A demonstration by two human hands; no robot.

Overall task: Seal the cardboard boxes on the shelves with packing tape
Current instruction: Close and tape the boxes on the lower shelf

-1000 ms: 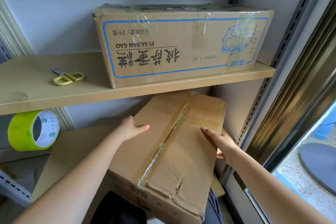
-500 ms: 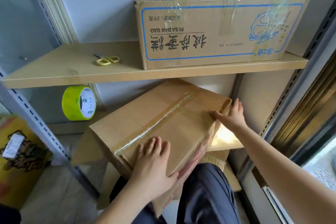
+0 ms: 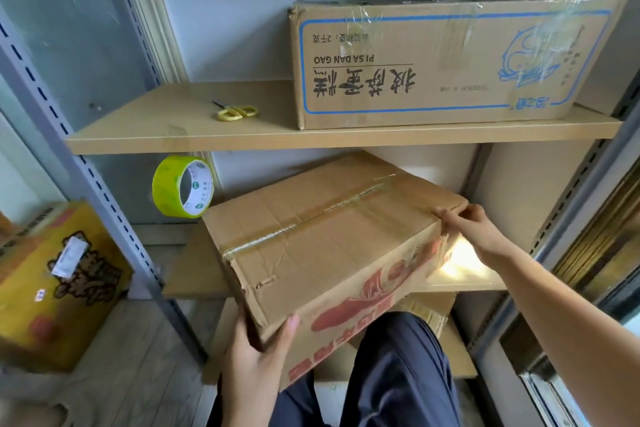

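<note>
We have the lower cardboard box [image 3: 332, 239] between both hands, turned at an angle and hanging partly off the front of the lower shelf [image 3: 180, 274], its near corner over our knees. Our left hand [image 3: 254, 362] cups that near bottom corner, fingers spread and fairly straight, thumb up against the red-printed side. Our right hand [image 3: 474, 229] is at the far right top corner, and its fingers are curled there, seemingly pinching the edge where the clear tape strip [image 3: 304, 225] along the centre seam runs out, though we cannot tell whether they hold tape or only cardboard. That seam looks taped from end to end, so we judge this box is in the step of being pressed down and turned or set back rather than freshly taped. The green tape roll [image 3: 183, 187] stands on edge just behind the box's left corner, near it, and the yellow scissors [image 3: 235, 112] lie on the upper shelf [image 3: 138, 128] well left of the blue-printed box [image 3: 446, 62], which shows clear tape over its top edge. For the next move we expect to need the box squared on the shelf, one hand freed, and the roll reached for if any edge is left open
</note>
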